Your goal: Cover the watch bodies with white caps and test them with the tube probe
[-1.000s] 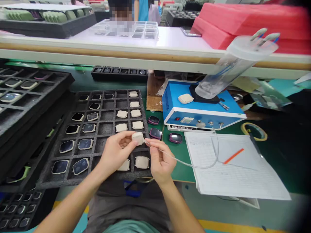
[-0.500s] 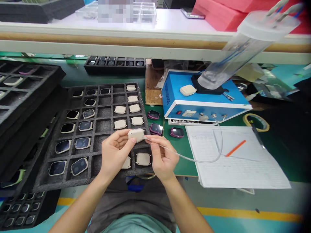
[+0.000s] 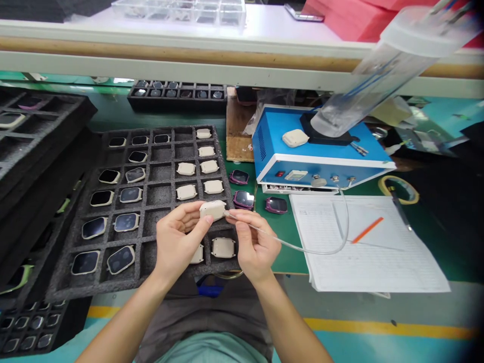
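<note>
A cream smartwatch case (image 3: 212, 210) is gripped between the thumb and fingers of my left hand (image 3: 179, 234), over the foam tray. My right hand (image 3: 257, 244) pinches the end of a thin clear tube (image 3: 298, 247), whose tip meets the right edge of the case. From there the tube curves to the front of a blue box (image 3: 321, 156). Below my hands lies a dark foam tray (image 3: 159, 195) with compartments, holding cream cases face down on the right and dark-screened watches on the left. Purple watches (image 3: 276, 204) lie just right of the tray.
Another cream case (image 3: 295, 137) and a tilted clear cylinder (image 3: 363, 91) stand on the blue box. Right of my hands are paper sheets (image 3: 401, 267) with an orange strip (image 3: 367, 230), and a tape roll (image 3: 412, 196). Stacked foam trays (image 3: 41, 146) rise at left. A shelf edge (image 3: 189, 59) crosses behind.
The view has shifted slightly. Both hands keep their hold, with the tube tip still against the edge of the case.
</note>
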A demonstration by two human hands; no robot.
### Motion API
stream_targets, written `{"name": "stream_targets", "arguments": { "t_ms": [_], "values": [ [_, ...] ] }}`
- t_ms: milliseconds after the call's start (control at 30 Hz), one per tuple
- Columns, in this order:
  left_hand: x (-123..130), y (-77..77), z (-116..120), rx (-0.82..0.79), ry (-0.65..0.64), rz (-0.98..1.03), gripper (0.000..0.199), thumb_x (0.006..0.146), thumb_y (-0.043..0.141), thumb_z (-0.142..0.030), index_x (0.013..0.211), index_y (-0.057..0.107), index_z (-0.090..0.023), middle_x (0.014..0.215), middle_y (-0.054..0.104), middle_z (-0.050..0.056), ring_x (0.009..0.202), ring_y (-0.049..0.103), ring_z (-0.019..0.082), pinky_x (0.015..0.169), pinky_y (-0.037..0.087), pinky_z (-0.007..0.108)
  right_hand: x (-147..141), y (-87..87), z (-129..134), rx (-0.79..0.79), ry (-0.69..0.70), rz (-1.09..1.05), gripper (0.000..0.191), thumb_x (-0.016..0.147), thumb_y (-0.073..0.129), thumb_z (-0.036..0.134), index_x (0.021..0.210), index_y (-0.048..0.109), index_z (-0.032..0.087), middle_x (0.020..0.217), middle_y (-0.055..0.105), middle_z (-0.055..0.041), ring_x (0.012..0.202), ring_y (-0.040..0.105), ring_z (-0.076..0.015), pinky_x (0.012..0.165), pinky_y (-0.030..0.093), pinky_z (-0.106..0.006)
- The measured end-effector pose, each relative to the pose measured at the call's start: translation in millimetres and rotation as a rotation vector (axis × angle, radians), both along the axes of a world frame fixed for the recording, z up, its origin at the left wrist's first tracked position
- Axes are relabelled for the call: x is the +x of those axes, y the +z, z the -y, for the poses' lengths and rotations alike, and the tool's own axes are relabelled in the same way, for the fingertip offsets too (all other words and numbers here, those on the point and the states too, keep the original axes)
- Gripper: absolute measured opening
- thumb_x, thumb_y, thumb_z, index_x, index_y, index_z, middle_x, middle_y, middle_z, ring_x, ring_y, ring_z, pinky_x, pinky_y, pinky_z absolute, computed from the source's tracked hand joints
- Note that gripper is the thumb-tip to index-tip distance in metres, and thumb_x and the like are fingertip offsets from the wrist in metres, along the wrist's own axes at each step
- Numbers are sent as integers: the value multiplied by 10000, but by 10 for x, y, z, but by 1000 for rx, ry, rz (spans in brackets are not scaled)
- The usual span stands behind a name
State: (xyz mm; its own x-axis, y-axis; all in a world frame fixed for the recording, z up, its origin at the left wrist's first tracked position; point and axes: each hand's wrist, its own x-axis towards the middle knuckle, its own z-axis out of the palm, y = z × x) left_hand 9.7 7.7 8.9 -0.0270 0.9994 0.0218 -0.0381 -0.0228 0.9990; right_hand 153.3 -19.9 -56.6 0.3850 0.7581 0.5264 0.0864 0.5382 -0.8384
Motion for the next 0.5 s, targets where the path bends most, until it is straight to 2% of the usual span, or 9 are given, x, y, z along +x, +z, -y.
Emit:
{"name": "stream_targets", "arguments": {
  "t_ms": [500],
  "values": [
    [2,16,3,3,11,-12,307,758,908,-267,1006,782,-137,952,852,79,840,823,182,803,646,205,0,-5,-4,6,7,-9,231,1013,623,124,1133,754,271,1089,795,-53,1035,772,-200,847,710,-370]
  ]
}}
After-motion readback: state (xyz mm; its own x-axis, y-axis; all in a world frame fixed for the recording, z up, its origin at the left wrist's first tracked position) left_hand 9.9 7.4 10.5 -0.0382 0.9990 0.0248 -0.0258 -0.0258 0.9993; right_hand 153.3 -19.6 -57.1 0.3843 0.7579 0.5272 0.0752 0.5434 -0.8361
